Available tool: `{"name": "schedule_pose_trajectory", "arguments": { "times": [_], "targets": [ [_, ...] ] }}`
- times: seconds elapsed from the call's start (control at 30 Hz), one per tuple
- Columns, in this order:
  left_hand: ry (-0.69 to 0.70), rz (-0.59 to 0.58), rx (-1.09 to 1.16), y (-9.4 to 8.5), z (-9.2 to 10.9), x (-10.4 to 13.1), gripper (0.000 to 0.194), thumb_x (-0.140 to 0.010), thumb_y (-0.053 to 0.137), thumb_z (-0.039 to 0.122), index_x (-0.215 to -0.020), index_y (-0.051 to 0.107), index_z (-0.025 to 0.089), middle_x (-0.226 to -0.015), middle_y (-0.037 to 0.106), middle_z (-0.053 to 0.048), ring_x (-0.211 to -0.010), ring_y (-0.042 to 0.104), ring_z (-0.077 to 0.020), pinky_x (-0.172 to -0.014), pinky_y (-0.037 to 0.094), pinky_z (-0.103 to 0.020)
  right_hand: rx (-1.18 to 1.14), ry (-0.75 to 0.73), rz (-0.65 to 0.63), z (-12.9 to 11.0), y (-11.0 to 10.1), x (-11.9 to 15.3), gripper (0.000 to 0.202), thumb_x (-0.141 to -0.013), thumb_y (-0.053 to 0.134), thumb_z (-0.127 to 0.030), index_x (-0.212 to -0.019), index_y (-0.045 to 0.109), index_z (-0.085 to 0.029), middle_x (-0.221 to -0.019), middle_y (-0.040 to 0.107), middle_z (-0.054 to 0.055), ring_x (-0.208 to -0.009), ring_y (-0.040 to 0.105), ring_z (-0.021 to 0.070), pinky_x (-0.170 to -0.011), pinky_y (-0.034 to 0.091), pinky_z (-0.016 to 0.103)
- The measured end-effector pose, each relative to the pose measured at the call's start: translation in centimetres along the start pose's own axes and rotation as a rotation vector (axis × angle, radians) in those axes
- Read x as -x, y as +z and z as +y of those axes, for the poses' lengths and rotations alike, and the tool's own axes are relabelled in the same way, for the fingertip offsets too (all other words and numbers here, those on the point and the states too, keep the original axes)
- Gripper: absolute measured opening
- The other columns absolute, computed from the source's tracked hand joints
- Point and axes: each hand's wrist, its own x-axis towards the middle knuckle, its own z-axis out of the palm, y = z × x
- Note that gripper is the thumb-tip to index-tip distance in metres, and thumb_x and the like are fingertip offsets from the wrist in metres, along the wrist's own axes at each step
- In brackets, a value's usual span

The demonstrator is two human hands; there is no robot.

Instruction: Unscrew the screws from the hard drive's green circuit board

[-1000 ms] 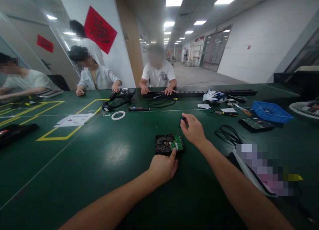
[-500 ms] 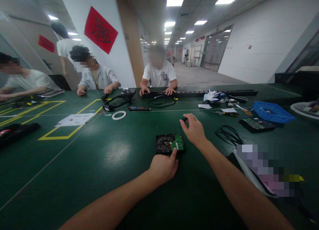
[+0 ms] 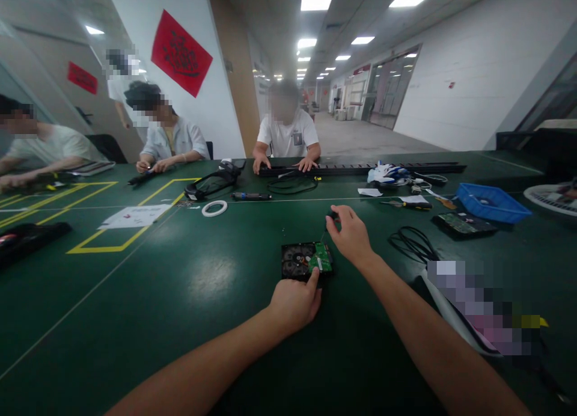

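Observation:
A black hard drive (image 3: 295, 261) with a green circuit board (image 3: 319, 258) on its right part lies flat on the dark green table. My left hand (image 3: 295, 305) is at its near edge, with the index fingertip on the board and the other fingers curled in. Beyond the drive's right side, my right hand (image 3: 349, 234) pinches the dark handle of a small screwdriver (image 3: 332, 214). The thin shaft slants down to the far part of the board; its tip is too small to make out.
Black cables (image 3: 415, 246), a second drive (image 3: 464, 223) and a blue tray (image 3: 493, 202) are at the right. A white tape ring (image 3: 214, 208) and a dark pen-like tool (image 3: 251, 196) lie farther off. People sit across the table.
My hands and the drive look almost unmoved. Across the table at the left, a seated person has brought both hands together around a dark object; a standing person behind has shifted right.

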Motion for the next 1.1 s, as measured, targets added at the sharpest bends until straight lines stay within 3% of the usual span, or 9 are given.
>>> {"name": "schedule_pose_trajectory", "arguments": {
  "times": [0.67,1.1],
  "targets": [
    [-0.002,-0.015,0.016,-0.17,0.04,0.05,0.058,-0.098,0.038,0.036,-0.151,0.035,0.012,-0.092,0.074,-0.015,-0.080,0.072,-0.0287,-0.071,0.054,-0.041,-0.005,0.016,-0.025,0.11,0.03,-0.02,0.027,-0.094,0.052,-0.035,-0.117,0.053,-0.019,-0.110,0.063,0.014,-0.093,0.063,0.0275,-0.082,0.053,0.042],
    [-0.007,-0.007,0.006,-0.08,0.02,0.05,0.058,-0.098,0.038,0.036,-0.150,0.035,0.011,-0.088,0.074,-0.014,-0.079,0.072,-0.0280,-0.072,0.054,-0.040,0.000,-0.009,-0.045,-0.47,-0.51,-0.07,0.034,-0.096,0.047,-0.031,-0.127,0.054,-0.019,-0.117,0.062,0.014,-0.096,0.063,0.0267,-0.087,0.052,0.043]
  ]
}}
